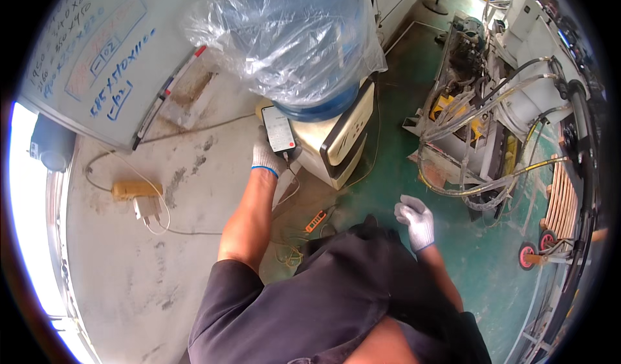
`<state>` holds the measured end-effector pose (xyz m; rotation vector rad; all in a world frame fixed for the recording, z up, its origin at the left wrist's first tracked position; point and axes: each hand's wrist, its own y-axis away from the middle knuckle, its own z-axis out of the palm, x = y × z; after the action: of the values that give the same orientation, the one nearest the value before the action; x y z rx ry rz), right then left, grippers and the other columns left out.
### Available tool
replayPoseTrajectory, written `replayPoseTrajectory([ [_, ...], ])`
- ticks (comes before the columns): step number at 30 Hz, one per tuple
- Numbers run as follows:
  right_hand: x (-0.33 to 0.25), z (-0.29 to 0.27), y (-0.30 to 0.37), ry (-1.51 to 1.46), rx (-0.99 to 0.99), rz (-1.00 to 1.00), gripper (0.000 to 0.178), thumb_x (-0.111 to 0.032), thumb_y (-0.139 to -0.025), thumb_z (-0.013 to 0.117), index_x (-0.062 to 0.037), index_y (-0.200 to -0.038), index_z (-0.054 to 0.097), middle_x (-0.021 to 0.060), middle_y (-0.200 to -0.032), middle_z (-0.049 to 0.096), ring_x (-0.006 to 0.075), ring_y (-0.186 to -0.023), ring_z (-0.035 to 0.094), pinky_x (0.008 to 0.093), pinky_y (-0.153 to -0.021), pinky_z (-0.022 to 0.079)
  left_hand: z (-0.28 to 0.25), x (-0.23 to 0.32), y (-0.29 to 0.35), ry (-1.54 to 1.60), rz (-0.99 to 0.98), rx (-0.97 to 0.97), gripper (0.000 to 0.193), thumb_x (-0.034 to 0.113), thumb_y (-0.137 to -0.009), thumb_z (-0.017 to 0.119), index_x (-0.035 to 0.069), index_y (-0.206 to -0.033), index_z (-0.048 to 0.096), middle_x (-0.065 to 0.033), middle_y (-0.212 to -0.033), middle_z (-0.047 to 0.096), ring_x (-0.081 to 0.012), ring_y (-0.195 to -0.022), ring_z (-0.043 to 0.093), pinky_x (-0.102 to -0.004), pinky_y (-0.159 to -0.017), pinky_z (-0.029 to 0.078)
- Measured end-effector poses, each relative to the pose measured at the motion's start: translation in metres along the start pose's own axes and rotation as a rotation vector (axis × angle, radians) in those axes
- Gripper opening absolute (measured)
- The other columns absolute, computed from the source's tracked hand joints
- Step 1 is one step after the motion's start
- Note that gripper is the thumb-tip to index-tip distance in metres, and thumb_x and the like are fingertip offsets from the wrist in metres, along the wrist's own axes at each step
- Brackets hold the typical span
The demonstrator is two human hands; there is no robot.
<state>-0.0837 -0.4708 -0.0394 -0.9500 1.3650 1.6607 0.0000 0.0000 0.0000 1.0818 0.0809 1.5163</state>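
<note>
My left hand (264, 156), in a pale knitted glove with a blue cuff, holds a smartphone (279, 130) with its lit screen facing up. A white charging cable (287, 160) runs from the phone's lower end. The phone is beside a cream and dark water dispenser (336, 144), which bears a blue water bottle (317, 110) draped in a clear plastic bag (284, 34). Away from the dispenser, over the green floor, my right hand (417, 223) wears a matching glove. Its fingers are loosely curled, and nothing shows in them.
On the left wall hang a whiteboard (97, 47) and a yellowish socket box (132, 190) with white plugs (147, 209). An orange power strip (315, 221) and loose wires lie low by the wall. Machinery with hoses (479, 112) stands right, near a wheeled cart (537, 253).
</note>
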Motion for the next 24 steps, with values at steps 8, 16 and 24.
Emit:
replayPoseTrajectory([
  [8, 0.039, 0.003, 0.055, -0.138, 0.248, -0.026, 0.039, -0.008, -0.101, 0.074, 0.0063, -0.137, 0.069, 0.0128, -0.11, 0.078, 0.018, -0.094, 0.074, 0.0313, -0.084, 0.061, 0.008, 0.05, -0.075, -0.247, -0.028, 0.033, 0.07, 0.079, -0.109, 0.037, 0.019, -0.116, 0.072, 0.0005, -0.104, 0.078, -0.0231, -0.086, 0.073, -0.0418, -0.066, 0.063],
  [16, 0.049, 0.056, 0.097, -0.037, 0.418, -0.035, 0.03, -0.012, -0.098, 0.075, 0.0013, -0.125, 0.077, 0.009, -0.105, 0.079, 0.0151, -0.092, 0.073, 0.0347, -0.088, 0.061, -0.007, 0.075, -0.122, -0.334, 0.28, -0.164, 0.059, 0.052, -0.117, 0.043, 0.008, -0.155, 0.055, -0.0054, -0.154, 0.059, -0.0279, -0.14, 0.055, -0.0436, -0.111, 0.048],
  [24, 0.043, 0.02, 0.138, 0.357, 0.55, 0.055, 0.051, -0.035, -0.092, 0.075, -0.0001, -0.129, 0.077, 0.0197, -0.117, 0.082, 0.031, -0.108, 0.079, 0.0391, -0.098, 0.06, 0.022, 0.041, -0.047, -0.477, 0.522, 0.125, 0.075, 0.053, -0.114, 0.049, 0.004, -0.17, 0.045, -0.0125, -0.168, 0.054, -0.0311, -0.148, 0.056, -0.043, -0.121, 0.044],
])
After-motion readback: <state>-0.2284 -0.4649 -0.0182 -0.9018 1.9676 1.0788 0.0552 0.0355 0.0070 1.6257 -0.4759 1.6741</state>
